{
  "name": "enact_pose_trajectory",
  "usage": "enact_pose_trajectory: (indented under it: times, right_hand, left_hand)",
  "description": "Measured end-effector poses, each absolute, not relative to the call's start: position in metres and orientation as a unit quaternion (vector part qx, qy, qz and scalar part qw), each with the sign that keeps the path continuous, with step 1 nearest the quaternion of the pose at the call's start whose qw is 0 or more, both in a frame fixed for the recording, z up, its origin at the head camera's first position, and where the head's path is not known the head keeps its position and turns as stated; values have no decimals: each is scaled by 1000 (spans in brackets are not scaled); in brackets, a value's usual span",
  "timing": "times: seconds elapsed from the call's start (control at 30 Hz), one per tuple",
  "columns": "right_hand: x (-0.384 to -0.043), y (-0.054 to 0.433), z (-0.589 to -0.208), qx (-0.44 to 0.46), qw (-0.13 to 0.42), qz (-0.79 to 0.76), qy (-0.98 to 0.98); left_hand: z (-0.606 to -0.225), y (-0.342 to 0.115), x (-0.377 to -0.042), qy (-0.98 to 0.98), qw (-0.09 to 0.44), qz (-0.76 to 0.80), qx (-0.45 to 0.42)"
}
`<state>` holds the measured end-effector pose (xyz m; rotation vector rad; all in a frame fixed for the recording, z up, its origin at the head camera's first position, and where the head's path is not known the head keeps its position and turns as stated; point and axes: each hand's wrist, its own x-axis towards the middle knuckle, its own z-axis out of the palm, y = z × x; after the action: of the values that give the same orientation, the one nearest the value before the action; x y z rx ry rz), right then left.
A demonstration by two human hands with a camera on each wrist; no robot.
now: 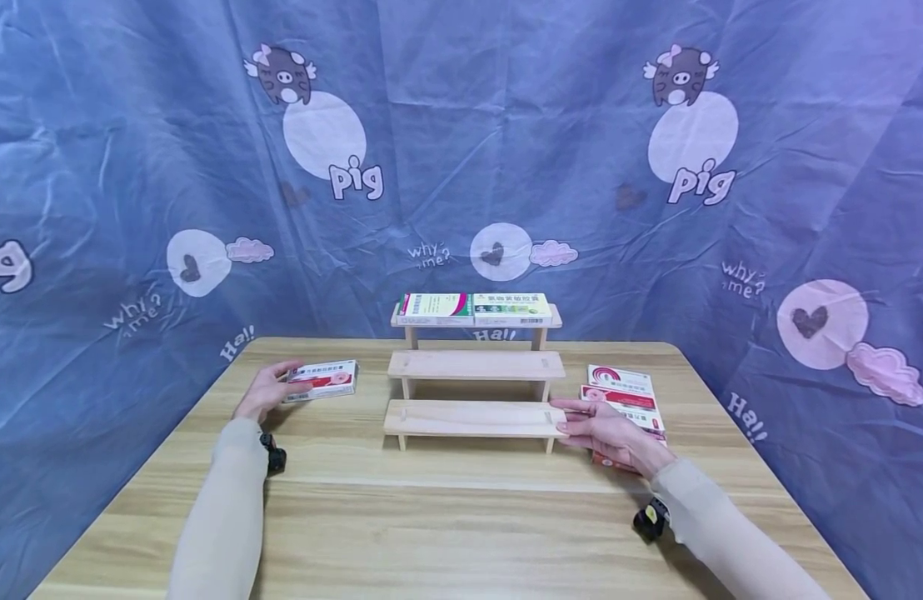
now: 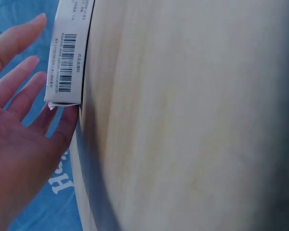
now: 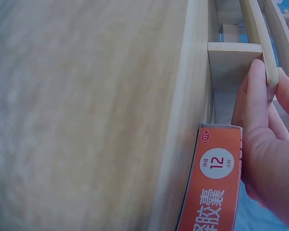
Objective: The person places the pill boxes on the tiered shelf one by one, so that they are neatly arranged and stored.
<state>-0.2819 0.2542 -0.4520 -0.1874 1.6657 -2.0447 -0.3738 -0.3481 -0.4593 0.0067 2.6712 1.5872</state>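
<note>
My left hand [image 1: 265, 390] is at the left of the table, beside a white and red medicine box [image 1: 334, 377] lying flat. In the left wrist view, the thumb stands away from the box's barcode end [image 2: 67, 62], and relaxed fingertips [image 2: 67, 120] reach its lower corner. My right hand [image 1: 604, 432] pinches the right end of the lowest step of a three-step wooden display stand [image 1: 469, 417]. The thumb and fingers [image 3: 256, 91] lie on either side of the board in the right wrist view. Below that hand stands an orange medicine box [image 3: 214, 178].
Two medicine boxes, one white, green and magenta [image 1: 435, 307] and one yellow-green [image 1: 512, 307], lie side by side on the top step. Several red and white boxes [image 1: 619, 382] lie at the table's right, partly behind the right hand. A blue curtain [image 1: 446, 150] hangs behind the wooden table [image 1: 431, 533].
</note>
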Motion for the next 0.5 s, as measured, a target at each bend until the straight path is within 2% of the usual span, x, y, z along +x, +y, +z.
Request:
enact_pose_trajectory:
  times: [0.5]
  right_hand:
    - [-280,254,-450,-60,245,-744,618]
  left_hand:
    - [-454,-350,-369,878,78,472,26]
